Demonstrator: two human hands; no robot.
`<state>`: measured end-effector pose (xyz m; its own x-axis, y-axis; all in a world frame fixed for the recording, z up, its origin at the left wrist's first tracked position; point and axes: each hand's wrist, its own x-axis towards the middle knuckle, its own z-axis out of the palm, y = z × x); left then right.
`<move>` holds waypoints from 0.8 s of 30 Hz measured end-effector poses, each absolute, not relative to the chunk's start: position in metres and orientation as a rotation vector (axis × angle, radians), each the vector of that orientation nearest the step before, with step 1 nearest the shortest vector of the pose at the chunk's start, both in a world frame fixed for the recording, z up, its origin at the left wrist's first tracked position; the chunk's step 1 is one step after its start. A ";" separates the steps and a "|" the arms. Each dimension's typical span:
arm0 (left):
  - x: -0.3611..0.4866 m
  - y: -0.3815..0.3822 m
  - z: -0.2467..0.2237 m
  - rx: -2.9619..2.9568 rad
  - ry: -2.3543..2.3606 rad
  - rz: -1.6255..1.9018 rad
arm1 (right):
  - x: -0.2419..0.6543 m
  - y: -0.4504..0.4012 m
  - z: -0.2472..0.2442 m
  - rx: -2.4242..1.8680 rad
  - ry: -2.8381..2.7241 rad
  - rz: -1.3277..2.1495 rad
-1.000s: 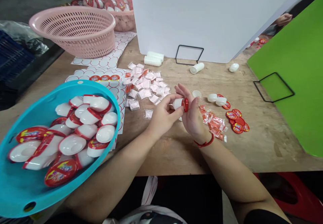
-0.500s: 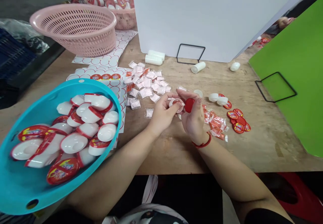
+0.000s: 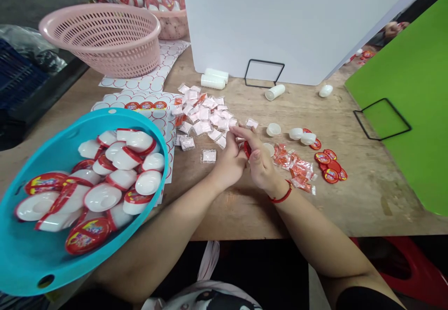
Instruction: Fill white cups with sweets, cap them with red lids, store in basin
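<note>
My left hand and my right hand are pressed together above the table. Between the palms shows the edge of a red round lid, against my right hand. The small white cup in my left hand is now mostly hidden by the fingers. Just right of my hands are two loose white cups and a pile of red-orange sachets. To the left lie many pale pink sachets, with a single one nearest my left hand.
A blue basin with red-and-white capsules stands at left, a pink basket behind it. White and green boards rise at the back and right. Red printed lids and stacked white cups lie on the table.
My hands have closed together, bringing the red lid in my right hand against the white cup in my left. Loose cups beside them now show more fully.
</note>
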<state>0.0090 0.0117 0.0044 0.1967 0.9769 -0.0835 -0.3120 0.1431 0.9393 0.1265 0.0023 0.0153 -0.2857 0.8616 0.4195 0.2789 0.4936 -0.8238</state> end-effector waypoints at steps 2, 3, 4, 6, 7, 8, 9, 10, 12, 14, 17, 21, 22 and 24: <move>0.009 0.012 0.006 0.910 0.909 1.090 | 0.130 0.005 0.016 -0.953 -1.835 0.849; 0.008 0.013 0.007 0.860 0.910 1.057 | 0.132 0.007 0.016 -0.956 -1.837 0.878; 0.008 0.013 0.009 0.791 0.893 1.024 | 0.134 0.008 0.015 -0.965 -1.825 0.912; 0.006 0.016 0.012 0.654 0.812 0.964 | 0.138 0.010 0.013 -0.983 -1.780 1.000; 0.006 0.017 0.013 0.604 0.761 0.941 | 0.139 0.011 0.011 -0.989 -1.757 1.046; 0.005 0.019 0.014 0.571 0.716 0.925 | 0.141 0.012 0.009 -0.992 -1.733 1.093; 0.005 0.020 0.014 0.558 0.684 0.912 | 0.142 0.013 0.008 -0.990 -1.708 1.141; 0.004 0.021 0.014 0.560 0.665 0.900 | 0.143 0.013 0.006 -0.985 -1.684 1.188; 0.002 0.023 0.015 0.579 0.646 0.891 | 0.145 0.015 0.004 -0.984 -1.642 1.257; 0.000 0.023 0.016 0.624 0.625 0.872 | 0.148 0.017 0.005 -0.992 -1.658 1.229; -0.004 0.024 0.018 0.720 0.569 0.817 | 0.154 0.021 0.008 -1.010 -1.728 1.115; -0.003 0.024 0.012 0.783 0.560 0.862 | 0.160 0.023 0.012 -0.999 -1.718 1.124; -0.002 0.024 0.009 0.795 0.580 0.898 | 0.161 0.023 0.011 -0.989 -1.710 1.137; 0.002 0.023 0.004 0.841 0.632 0.970 | 0.159 0.023 0.010 -0.965 -1.686 1.173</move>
<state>0.0020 0.0233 0.0037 0.4368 0.8945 -0.0946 -0.4481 0.3076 0.8394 0.1594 0.0226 0.0100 -0.3464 0.9147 0.2080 0.1232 0.2642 -0.9566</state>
